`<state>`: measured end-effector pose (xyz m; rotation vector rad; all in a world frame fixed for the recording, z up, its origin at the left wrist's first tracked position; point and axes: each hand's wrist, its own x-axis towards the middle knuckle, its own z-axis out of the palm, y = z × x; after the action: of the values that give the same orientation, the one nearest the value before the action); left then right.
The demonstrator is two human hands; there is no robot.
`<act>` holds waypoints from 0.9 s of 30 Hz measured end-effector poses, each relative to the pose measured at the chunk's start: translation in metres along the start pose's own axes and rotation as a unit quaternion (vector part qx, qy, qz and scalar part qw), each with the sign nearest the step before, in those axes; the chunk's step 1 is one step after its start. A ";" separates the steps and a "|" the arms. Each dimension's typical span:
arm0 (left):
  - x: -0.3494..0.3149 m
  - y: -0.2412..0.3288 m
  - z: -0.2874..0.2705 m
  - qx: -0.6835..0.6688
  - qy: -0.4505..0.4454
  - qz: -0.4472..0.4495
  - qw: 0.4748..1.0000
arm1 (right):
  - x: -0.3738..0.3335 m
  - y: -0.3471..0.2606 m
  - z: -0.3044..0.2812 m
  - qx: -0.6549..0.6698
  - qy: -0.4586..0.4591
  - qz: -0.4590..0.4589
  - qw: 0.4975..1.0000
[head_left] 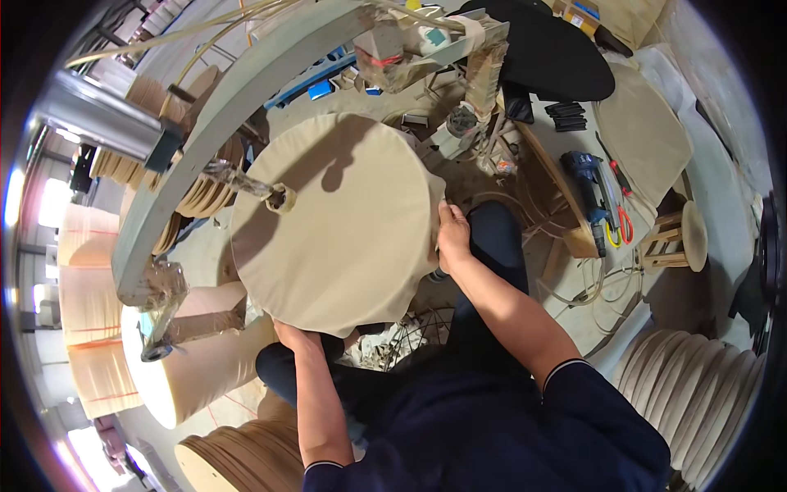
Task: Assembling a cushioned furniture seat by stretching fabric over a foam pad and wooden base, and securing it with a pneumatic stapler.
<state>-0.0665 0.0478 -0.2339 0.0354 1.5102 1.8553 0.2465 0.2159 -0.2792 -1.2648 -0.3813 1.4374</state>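
A large round panel covered in beige fabric [344,221] lies in front of me, the cloth's loose edge wavy along its right and lower rim. My right hand [453,235] is closed on the right rim, thumb on the cloth and fingers partly out of sight. At the lower left rim is my left hand [293,334], gripping the edge with its fingers mostly hidden under the panel. Over the panel's left part reaches a metal rod with a wrapped tip [280,198], part of a machine with a curved grey arm [221,98].
To the right, a blue power tool [584,176], scissors with red and yellow handles [620,225] and black strips [566,116] lie on a work surface. A small wooden stool [680,238] stands beyond. Stacked fabric-covered discs [689,394] are at lower right, wooden discs [238,459] at lower left.
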 end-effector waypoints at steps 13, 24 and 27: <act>-0.008 -0.007 -0.009 -0.003 -0.026 -0.004 1.000 | 0.004 0.023 -0.018 -0.046 -0.004 -0.107 0.993; -0.002 -0.016 -0.046 -0.055 0.008 -0.063 0.996 | -0.023 -0.004 -0.010 -0.008 -0.052 0.029 0.998; -0.054 -0.026 -0.031 -0.080 -0.048 -0.089 0.992 | -0.052 -0.040 -0.016 0.093 -0.143 0.171 0.970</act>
<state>-0.0280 -0.0063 -0.2433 -0.0822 1.2542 1.7978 0.2697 0.1770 -0.2287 -1.0047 -0.2185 1.9131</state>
